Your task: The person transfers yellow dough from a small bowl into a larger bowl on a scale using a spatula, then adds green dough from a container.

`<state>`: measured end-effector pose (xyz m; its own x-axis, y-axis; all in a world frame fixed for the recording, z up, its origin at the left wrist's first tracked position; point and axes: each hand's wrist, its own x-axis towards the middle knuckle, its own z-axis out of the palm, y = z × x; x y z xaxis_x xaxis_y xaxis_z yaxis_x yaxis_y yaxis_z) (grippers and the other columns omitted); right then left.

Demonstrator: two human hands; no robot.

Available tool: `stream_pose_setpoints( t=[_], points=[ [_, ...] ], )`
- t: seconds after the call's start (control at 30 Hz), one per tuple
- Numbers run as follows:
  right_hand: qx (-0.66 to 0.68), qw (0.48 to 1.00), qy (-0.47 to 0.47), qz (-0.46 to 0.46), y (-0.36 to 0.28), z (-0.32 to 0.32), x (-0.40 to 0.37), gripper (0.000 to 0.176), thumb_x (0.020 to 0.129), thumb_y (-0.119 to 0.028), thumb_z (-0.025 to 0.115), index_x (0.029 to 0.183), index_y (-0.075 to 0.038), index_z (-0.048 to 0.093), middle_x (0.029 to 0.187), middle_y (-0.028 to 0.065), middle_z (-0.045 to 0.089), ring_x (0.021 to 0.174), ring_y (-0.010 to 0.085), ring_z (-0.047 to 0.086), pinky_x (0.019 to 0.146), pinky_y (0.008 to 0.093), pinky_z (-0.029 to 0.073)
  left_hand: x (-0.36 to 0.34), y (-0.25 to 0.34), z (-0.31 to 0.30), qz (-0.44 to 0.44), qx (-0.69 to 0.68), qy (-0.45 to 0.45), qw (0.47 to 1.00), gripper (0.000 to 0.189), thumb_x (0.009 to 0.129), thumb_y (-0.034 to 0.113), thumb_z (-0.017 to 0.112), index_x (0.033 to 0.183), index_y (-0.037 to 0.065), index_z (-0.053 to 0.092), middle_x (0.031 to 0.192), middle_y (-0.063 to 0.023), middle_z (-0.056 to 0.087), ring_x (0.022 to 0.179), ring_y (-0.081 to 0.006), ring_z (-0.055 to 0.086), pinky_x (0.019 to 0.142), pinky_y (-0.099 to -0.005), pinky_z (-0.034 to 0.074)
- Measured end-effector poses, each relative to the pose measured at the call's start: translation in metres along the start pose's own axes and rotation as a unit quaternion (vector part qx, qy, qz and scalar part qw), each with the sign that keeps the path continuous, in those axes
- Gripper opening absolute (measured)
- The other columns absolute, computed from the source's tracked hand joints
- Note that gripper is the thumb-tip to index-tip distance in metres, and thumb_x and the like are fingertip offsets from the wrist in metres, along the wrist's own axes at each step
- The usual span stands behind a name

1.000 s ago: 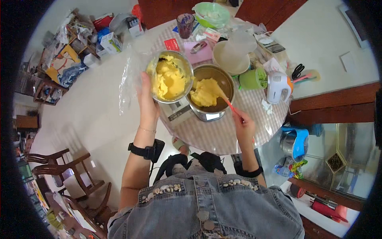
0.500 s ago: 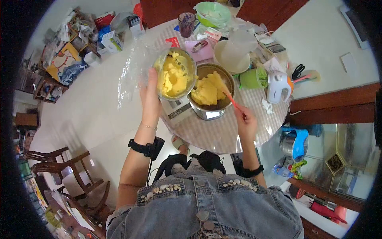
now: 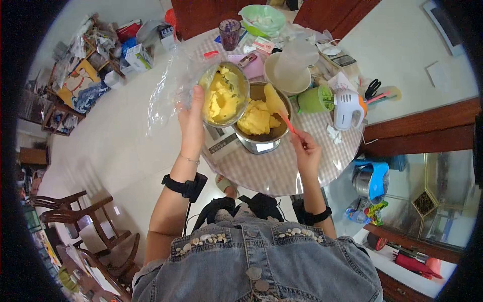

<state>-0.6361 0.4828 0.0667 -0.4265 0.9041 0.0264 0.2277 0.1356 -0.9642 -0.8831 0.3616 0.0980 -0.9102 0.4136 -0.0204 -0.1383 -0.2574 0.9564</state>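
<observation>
Over tbl (image 3: 271,176), L hand (image 3: 192,118) grips bowl (image 3: 243,93), R (image 3: 306,148) spatula (image 3: 283,115).

two hands, one left hand (image 3: 192,118) and one right hand (image 3: 306,147), are operating above one tabletop (image 3: 271,173). two metal bowls are being used: one held bowl (image 3: 243,88) and one standing bowl (image 3: 257,91). each metal bowl is containing one yellow mass (image 3: 255,119), giving a total of two. one spatula (image 3: 279,108) is being gripped, and one scale (image 3: 263,147) is supporting one bowl. one hand mixer (image 3: 345,108), one green cup (image 3: 311,100), one tumbler (image 3: 230,35), one green basin (image 3: 245,15), one cream bowl (image 3: 271,75) and one phone (image 3: 344,61) are occupying the tabletop. two black wristbands (image 3: 184,187) and one bracelet (image 3: 189,159) are being worn. one pair of scissors (image 3: 373,87) is showing. at least two wooden chairs (image 3: 94,214) are standing; overlap is preventing an exact count.
</observation>
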Motion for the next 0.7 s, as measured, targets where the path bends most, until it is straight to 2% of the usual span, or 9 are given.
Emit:
stream_pose_setpoints(
  t=[0.17,0.27,0.33,0.37,0.43,0.47,0.53,0.67,0.7],
  points=[
    [-0.004,1.000,-0.003,-0.001,-0.006,-0.001,0.007,0.020,0.087,-0.009,0.063,0.103,0.002,0.066,0.076,-0.0025,0.058,0.068,0.0048,0.050,0.062,0.0195,0.040,0.000,0.001,0.003,-0.015,-0.006,0.008,1.000,0.072,0.088,0.040,0.062,0.136,-0.002,0.030,0.129,-0.0134,0.045,0.118,-0.0203,0.046,0.098,-0.0330,0.040],
    [0.019,1.000,-0.014,-0.021,-0.008,-0.003,0.003,0.017,0.086,-0.008,0.064,0.101,-0.001,0.067,0.075,0.0003,0.061,0.067,0.0062,0.052,0.060,0.0213,0.041,0.001,-0.001,0.001,-0.001,-0.014,0.001,1.000,0.071,0.088,0.040,0.062,0.135,-0.002,0.031,0.129,-0.0129,0.046,0.117,-0.0197,0.046,0.097,-0.0327,0.041],
    [-0.121,0.991,-0.024,-0.053,-0.017,-0.009,0.000,0.019,0.085,-0.006,0.065,0.102,0.001,0.067,0.080,0.0031,0.063,0.070,0.0074,0.054,0.063,0.0214,0.043,0.003,-0.005,0.000,0.022,0.040,0.015,0.999,0.068,0.089,0.038,0.062,0.135,-0.003,0.032,0.129,-0.0130,0.045,0.117,-0.0199,0.046,0.098,-0.0324,0.040],
    [-0.121,0.991,-0.024,-0.053,-0.022,-0.011,-0.002,0.019,0.085,-0.006,0.065,0.102,0.001,0.067,0.080,0.0031,0.063,0.070,0.0074,0.054,0.063,0.0214,0.043,0.001,-0.002,0.002,0.023,0.040,0.015,0.999,0.068,0.089,0.038,0.062,0.135,-0.003,0.032,0.129,-0.0130,0.045,0.117,-0.0199,0.046,0.098,-0.0324,0.040],
    [-0.243,0.966,-0.043,-0.075,-0.030,-0.014,-0.005,0.018,0.082,-0.006,0.065,0.100,-0.002,0.068,0.075,0.0059,0.062,0.066,0.0106,0.055,0.060,0.0243,0.042,-0.008,0.006,0.009,0.051,0.068,0.019,0.996,0.066,0.090,0.035,0.061,0.135,-0.004,0.032,0.131,-0.0140,0.044,0.118,-0.0210,0.044,0.100,-0.0328,0.036],
    [-0.243,0.966,-0.043,-0.076,-0.035,-0.013,-0.008,0.018,0.082,-0.006,0.065,0.100,-0.002,0.068,0.075,0.0059,0.062,0.066,0.0106,0.055,0.060,0.0243,0.042,-0.010,0.007,0.012,0.052,0.068,0.019,0.996,0.066,0.090,0.035,0.061,0.135,-0.004,0.032,0.131,-0.0140,0.044,0.118,-0.0210,0.044,0.100,-0.0328,0.036],
    [-0.268,0.962,-0.022,-0.057,-0.044,-0.009,-0.013,0.015,0.082,-0.018,0.066,0.096,-0.013,0.071,0.076,0.0077,0.062,0.064,0.0231,0.059,0.058,0.0325,0.045,-0.012,0.009,0.016,0.107,0.073,0.025,0.991,0.077,0.085,0.036,0.068,0.136,-0.006,0.029,0.134,-0.0172,0.039,0.122,-0.0238,0.040,0.104,-0.0338,0.030],
    [-0.293,0.953,-0.015,-0.083,-0.057,-0.005,-0.017,0.014,0.083,-0.017,0.065,0.095,-0.013,0.071,0.078,0.0068,0.063,0.065,0.0246,0.060,0.058,0.0341,0.045,-0.013,0.005,0.019,0.136,0.057,0.000,0.989,0.074,0.084,0.027,0.070,0.138,-0.003,0.030,0.136,-0.0169,0.037,0.124,-0.0243,0.038,0.105,-0.0351,0.029],
    [-0.301,0.948,-0.011,-0.099,-0.059,-0.004,-0.016,0.014,0.084,-0.018,0.064,0.096,-0.014,0.071,0.079,0.0065,0.063,0.066,0.0253,0.061,0.058,0.0345,0.046,-0.013,-0.001,0.016,0.142,0.098,0.011,0.985,0.073,0.084,0.026,0.070,0.138,-0.002,0.031,0.136,-0.0163,0.036,0.124,-0.0247,0.037,0.105,-0.0354,0.029]
  ],
)
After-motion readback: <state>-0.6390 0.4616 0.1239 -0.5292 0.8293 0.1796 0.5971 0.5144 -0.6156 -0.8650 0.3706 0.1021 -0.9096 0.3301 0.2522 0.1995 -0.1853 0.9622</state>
